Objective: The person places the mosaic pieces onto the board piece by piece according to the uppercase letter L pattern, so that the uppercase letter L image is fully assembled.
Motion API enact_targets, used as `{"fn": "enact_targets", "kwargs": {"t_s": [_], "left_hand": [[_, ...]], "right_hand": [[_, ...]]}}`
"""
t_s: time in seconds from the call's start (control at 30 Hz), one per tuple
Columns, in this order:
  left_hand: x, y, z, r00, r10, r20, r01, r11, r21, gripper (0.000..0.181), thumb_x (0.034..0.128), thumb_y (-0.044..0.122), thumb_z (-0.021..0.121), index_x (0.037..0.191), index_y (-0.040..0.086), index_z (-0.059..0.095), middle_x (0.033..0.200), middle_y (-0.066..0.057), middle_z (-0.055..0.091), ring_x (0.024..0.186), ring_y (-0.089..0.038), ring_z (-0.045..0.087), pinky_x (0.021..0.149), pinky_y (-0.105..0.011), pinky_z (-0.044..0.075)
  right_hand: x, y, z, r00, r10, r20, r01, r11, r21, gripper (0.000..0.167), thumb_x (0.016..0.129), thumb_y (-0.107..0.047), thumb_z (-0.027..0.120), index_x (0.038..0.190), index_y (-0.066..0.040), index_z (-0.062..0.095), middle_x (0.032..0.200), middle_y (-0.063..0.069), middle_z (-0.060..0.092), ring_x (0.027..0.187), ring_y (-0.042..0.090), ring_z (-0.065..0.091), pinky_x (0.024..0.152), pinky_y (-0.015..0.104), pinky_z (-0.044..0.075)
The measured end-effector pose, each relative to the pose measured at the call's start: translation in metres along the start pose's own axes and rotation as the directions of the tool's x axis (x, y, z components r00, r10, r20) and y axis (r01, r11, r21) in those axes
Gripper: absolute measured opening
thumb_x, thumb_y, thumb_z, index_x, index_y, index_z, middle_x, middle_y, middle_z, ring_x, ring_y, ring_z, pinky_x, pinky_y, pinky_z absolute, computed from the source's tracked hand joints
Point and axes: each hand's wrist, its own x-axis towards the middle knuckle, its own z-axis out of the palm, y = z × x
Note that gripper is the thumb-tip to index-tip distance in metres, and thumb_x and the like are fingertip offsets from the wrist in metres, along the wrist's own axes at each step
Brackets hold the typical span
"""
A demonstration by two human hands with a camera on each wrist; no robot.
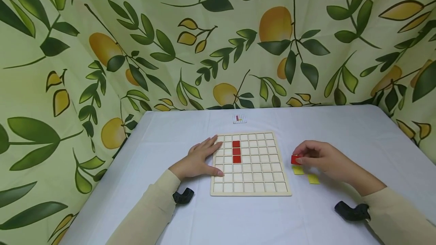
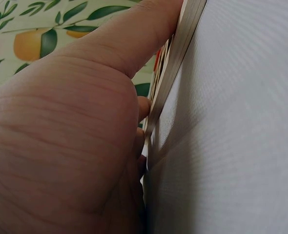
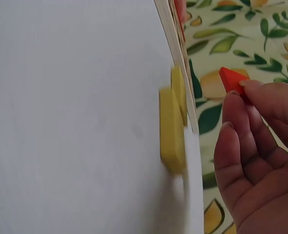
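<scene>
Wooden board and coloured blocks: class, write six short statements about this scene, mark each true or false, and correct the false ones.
1. The right hand pinches a red block. True.
2. Three red blocks form a straight line on the board. True.
3. Both hands touch the board. False: only the left hand does.
4. Two yellow blocks lie to the right of the board. True.
5. Every block on the board is yellow. False: the three there are red.
6. The table is bare wood. False: a white cloth covers it.
</scene>
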Motion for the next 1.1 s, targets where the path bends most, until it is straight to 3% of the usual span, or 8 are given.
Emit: {"fn": "enact_targets", "kwargs": {"t_s": [0.23,0.4,0.6,0.87,1.1], "left_hand": [[0.0,0.0,-0.001,1.0,-0.005,0.002,0.005,1.0,0.0,0.115,0.0806,0.067,0.089,0.173,0.025,0.035,0.182,0.008,0.007,0.166,-0.02,0.001,0.128,-0.055,0.002],[0.0,0.0,-0.001,1.0,-0.001,0.003,0.001,1.0,-0.009,0.116,0.0804,0.067,0.09,0.173,0.025,0.035,0.182,0.009,0.006,0.166,-0.021,0.001,0.128,-0.055,0.002],[0.001,-0.001,0.0,1.0,-0.002,0.0,0.002,1.0,-0.004,0.115,0.0802,0.067,0.09,0.173,0.025,0.036,0.182,0.008,0.007,0.166,-0.021,0.002,0.128,-0.056,0.002],[0.0,0.0,0.0,1.0,-0.006,0.001,0.006,1.0,-0.003,0.115,0.0802,0.067,0.09,0.173,0.026,0.036,0.182,0.008,0.008,0.166,-0.022,0.002,0.128,-0.056,0.002],[-0.001,0.001,-0.001,1.0,-0.005,0.007,0.005,1.0,-0.001,0.114,0.0813,0.068,0.088,0.173,0.025,0.036,0.182,0.007,0.008,0.166,-0.022,0.002,0.128,-0.057,0.002]], "right_hand": [[0.011,-0.012,0.024,0.996,-0.071,0.053,0.068,0.996,0.056,0.01,0.101,-0.007,0.078,0.11,-0.009,0.075,0.101,0.003,0.072,0.093,0.024,0.066,0.08,0.027,0.055],[0.022,-0.024,0.044,0.996,-0.053,0.072,0.047,0.995,0.082,0.009,0.101,-0.007,0.079,0.108,-0.01,0.075,0.1,0.004,0.071,0.093,0.027,0.064,0.079,0.028,0.054],[0.037,-0.038,0.069,0.996,-0.043,0.077,0.039,0.998,0.044,0.009,0.101,-0.007,0.079,0.106,-0.013,0.075,0.098,0.003,0.069,0.094,0.028,0.062,0.079,0.029,0.054],[0.054,-0.047,0.098,0.988,-0.101,0.114,0.099,0.995,0.016,0.01,0.102,-0.006,0.076,0.106,-0.015,0.076,0.095,-0.001,0.068,0.091,0.024,0.063,0.08,0.031,0.053],[0.062,-0.053,0.119,0.987,-0.12,0.102,0.121,0.993,-0.004,0.01,0.102,-0.006,0.077,0.103,-0.016,0.076,0.092,-0.004,0.068,0.088,0.019,0.063,0.08,0.031,0.054]]}}
